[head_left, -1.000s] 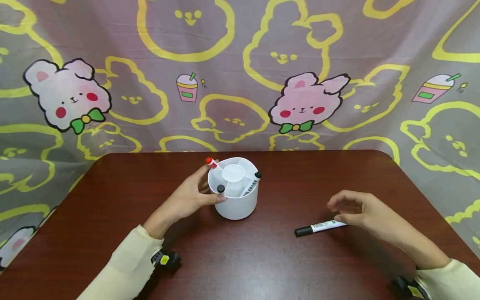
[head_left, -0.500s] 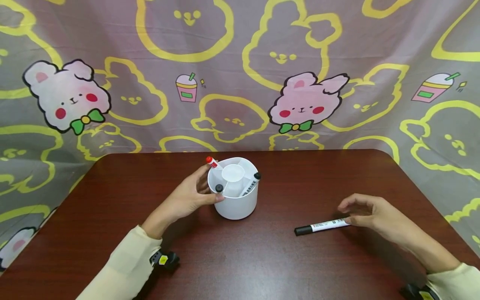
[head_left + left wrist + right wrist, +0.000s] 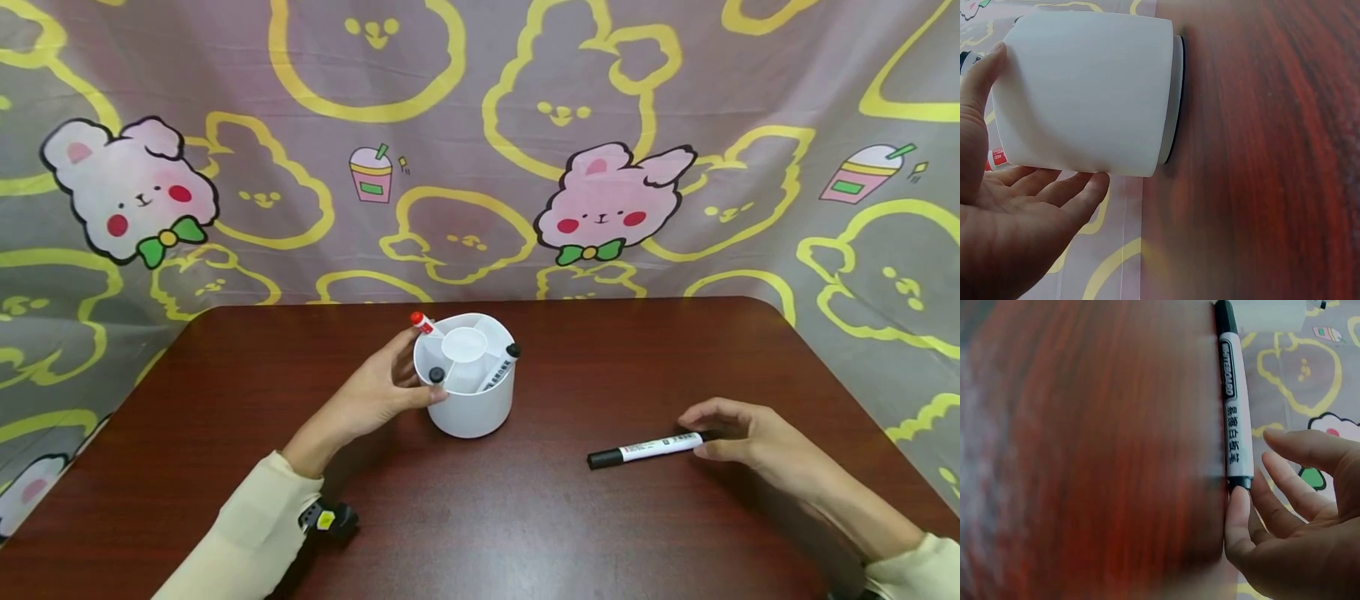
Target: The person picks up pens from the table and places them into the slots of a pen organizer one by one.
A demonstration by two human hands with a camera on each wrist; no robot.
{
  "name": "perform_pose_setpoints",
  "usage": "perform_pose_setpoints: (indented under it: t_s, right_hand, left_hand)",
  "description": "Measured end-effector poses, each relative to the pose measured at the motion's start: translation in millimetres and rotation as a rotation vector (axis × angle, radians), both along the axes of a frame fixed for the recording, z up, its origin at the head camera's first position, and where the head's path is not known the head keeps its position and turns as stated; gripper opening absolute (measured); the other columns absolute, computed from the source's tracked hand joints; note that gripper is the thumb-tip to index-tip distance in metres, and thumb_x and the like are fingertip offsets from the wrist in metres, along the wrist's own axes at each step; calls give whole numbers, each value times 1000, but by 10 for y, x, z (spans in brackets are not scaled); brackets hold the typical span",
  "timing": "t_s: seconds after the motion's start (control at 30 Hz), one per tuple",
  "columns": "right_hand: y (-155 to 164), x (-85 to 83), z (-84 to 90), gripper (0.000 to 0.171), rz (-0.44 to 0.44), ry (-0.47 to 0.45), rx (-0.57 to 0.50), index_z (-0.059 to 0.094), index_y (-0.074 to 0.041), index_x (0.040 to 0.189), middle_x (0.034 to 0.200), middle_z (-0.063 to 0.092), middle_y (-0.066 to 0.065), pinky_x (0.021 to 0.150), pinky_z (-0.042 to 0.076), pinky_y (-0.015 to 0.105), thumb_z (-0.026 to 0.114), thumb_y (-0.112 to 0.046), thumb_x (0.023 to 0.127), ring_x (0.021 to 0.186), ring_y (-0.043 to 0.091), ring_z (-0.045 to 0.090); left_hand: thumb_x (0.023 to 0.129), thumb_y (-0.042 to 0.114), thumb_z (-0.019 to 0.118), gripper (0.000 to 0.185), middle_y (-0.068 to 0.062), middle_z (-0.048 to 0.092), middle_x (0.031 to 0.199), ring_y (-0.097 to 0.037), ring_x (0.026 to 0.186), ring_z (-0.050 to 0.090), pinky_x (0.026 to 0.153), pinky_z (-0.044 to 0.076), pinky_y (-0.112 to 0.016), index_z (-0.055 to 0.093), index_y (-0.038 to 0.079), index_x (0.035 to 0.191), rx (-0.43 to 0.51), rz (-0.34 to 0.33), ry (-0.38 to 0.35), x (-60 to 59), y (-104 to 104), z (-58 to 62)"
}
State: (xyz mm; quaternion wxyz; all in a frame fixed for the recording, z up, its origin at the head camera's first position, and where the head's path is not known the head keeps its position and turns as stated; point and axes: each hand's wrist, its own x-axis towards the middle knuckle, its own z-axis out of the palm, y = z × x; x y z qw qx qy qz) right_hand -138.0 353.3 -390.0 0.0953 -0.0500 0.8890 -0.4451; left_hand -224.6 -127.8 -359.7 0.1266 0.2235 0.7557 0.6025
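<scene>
My left hand (image 3: 367, 392) grips the side of a white round pen holder (image 3: 472, 417), thumb at the near rim and fingers round the far side. Inside the divided holder lean a red-capped marker (image 3: 422, 322), a black-capped marker (image 3: 508, 360) and another black-ended marker (image 3: 437, 376). On the table to the right lies a whiteboard marker (image 3: 652, 448) with a black cap and white barrel. My right hand (image 3: 765, 442) is at its right end. In the right wrist view, a digit of the right hand (image 3: 1310, 519) touches or nearly touches the marker's end (image 3: 1239, 482); the other fingers stand apart.
The dark brown wooden table (image 3: 480, 525) carries the holder and the loose marker. Behind its far edge hangs a patterned curtain (image 3: 465, 167) with cartoon animals.
My right hand has moved right and slightly nearer along the loose marker, baring its right end. My left hand stays on the pen holder, which has barely moved.
</scene>
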Motion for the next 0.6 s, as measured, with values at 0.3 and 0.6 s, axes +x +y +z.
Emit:
perform_pose_setpoints:
  t_s: [0.3,0.6]
  right_hand:
    - [-116,-3,-5,30,30,80,119,74,-11,118,117,71,5,77,45,20,82,-15,89,98,-1,57]
    - [-168,-24,-55,23,90,196,149,78,-14,102,112,66,2,78,43,20,84,-3,83,99,-4,51]
  left_hand:
    - [85,1,83,97,-17,45,160,-36,151,42,120,37,-53,26,8,164,20,3,0,-2,39,-5]
    - [82,6,88,103,-17,55,148,-33,132,58,103,51,-37,27,13,164,-39,40,25,3,100,-30]
